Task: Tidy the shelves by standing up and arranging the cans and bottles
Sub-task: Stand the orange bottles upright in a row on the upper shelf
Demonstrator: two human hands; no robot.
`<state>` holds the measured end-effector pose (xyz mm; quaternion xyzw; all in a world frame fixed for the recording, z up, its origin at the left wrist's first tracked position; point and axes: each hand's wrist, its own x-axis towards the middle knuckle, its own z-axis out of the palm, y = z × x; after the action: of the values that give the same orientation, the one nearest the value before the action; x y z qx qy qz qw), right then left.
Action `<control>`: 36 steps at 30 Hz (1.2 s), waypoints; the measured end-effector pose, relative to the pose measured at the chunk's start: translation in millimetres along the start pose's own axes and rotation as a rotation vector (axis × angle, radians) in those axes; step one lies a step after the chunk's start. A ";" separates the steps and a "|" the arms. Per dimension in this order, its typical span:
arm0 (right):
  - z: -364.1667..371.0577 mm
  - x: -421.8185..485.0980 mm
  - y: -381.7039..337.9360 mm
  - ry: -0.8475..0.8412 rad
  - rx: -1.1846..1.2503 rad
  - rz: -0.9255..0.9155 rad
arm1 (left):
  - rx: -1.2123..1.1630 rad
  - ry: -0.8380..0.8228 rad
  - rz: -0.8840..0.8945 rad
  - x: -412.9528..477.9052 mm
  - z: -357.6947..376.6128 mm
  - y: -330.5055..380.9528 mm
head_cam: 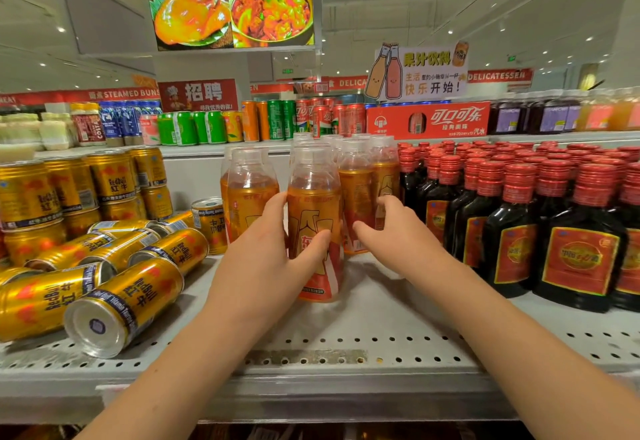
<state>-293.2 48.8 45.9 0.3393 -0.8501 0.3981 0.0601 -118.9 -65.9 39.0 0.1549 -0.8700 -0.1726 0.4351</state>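
Several orange bottles (249,190) with clear caps stand upright in a cluster at the middle of the shelf (381,318). The left grip (273,259) is closed round the front bottle (313,204), with the thumb across its label and the fingers round its left side. That bottle stands upright on the shelf, nearer than the rest of the cluster.

The right grip (398,235) holds nothing. Its fingers are spread and loosely bent beside the next bottle (356,193), just behind and to the right. Whether they touch it cannot be told.

To the left, fallen gold cans (124,304) lie on their sides in a heap, reaching to the near edge of the shelf close by the left forearm. One inverted can (209,221) stands label upside down, just left of the orange cluster. Behind the heap, stacked gold cans (107,176) stand two high.

To the right, dark bottles (581,249) with red caps and red labels fill the shelf in tight rows. The closest of them are just beside the right grip.

On the far upper shelf are green cans (187,128), orange and red cans, and a red cola carton (429,121) under a drinks sign (419,72). A food screen (228,3) hangs overhead.
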 end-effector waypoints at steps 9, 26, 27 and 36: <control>-20.0 -75.1 3.8 -0.099 0.417 -0.100 | -0.212 -0.228 0.039 13.5 24.9 22.6; -29.8 -101.8 37.3 0.244 0.030 -0.058 | 0.737 -0.367 0.422 170.2 26.4 52.6; -31.4 -101.9 38.5 0.242 0.024 -0.049 | 0.770 -0.383 0.425 170.4 28.9 48.2; -40.7 -99.2 48.7 0.295 0.009 -0.029 | 0.452 -0.356 0.347 186.4 26.0 54.8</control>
<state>-254.8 152.6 5.5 0.2897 -0.8252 0.4467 0.1887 -253.4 -90.9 179.4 0.0647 -0.9620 0.0771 0.2538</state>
